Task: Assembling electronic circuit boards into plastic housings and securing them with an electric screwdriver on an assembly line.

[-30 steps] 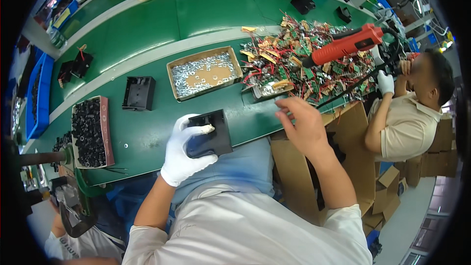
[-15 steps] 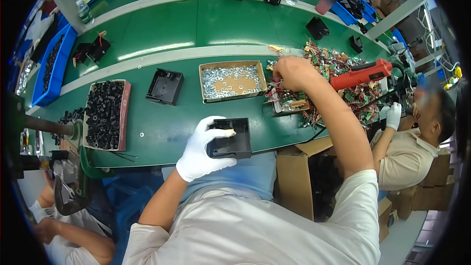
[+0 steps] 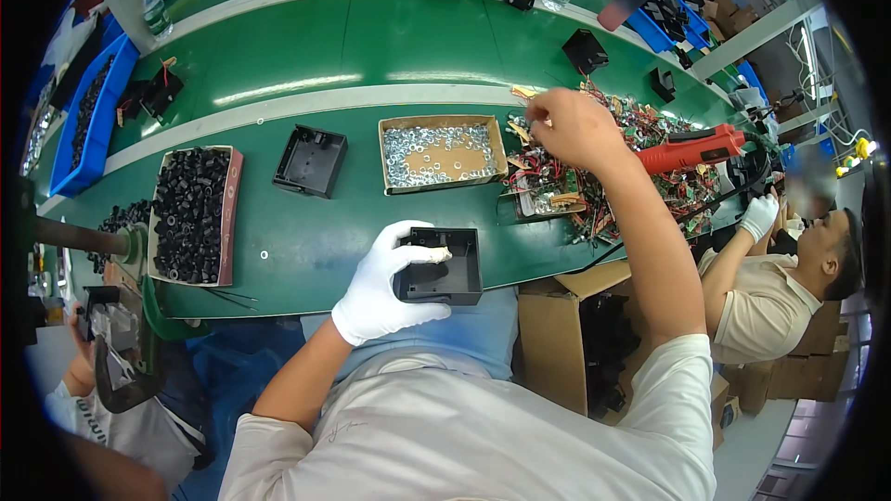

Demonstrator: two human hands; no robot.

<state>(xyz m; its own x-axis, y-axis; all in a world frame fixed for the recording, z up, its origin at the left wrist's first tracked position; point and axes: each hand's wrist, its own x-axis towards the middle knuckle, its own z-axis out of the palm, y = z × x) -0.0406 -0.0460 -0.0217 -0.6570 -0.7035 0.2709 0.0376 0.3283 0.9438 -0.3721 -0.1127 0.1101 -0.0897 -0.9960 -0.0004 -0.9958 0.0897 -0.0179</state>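
My left hand (image 3: 385, 283), in a white glove with the fingertip showing pale at the thumb, grips an open black plastic box (image 3: 461, 269) by its left side, near the front edge of the table. My bare right hand (image 3: 577, 130) hovers over the near left part of a heap of small circuit boards with red and black wires (image 3: 654, 116). Its fingers are curled together; what they hold, if anything, is too small to make out. A second open black plastic box (image 3: 312, 161) lies on the green table, left of a shallow cardboard tray of metal washers (image 3: 444, 179).
A carton of small black plastic parts (image 3: 193, 213) stands at the left, beside a metal clamp (image 3: 130, 250). A red power tool (image 3: 691, 148) lies across the heap. An open cardboard box (image 3: 552, 343) sits below the table edge. At the right a co-worker (image 3: 761, 301) works.
My right hand has lifted slightly and shifted right, away from the boards at the tray's side. The left hand still holds the box, moved slightly right in view.
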